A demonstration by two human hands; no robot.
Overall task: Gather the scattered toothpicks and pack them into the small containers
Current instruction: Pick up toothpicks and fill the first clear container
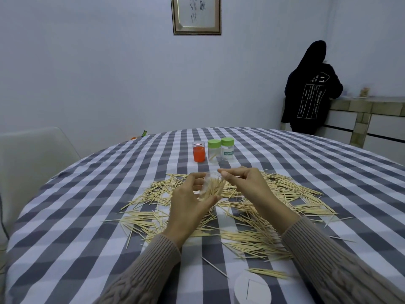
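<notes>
My left hand (188, 200) grips the small clear plastic container (209, 187), tilted and already part full, above the counter (87, 216) with the grey and white checked cloth, and my right hand (245, 183) pinches something thin at its mouth. I would keep the mouth turned toward the right fingers and feed few sticks, all parallel. Most pale wooden toothpicks (252, 238) lie scattered beneath.

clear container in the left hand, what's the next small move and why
Probably ease the right hand down to seat its pinched toothpicks in the clear container gripped by the left hand: its fingertips sit at the tilted, part-filled mouth.
</notes>
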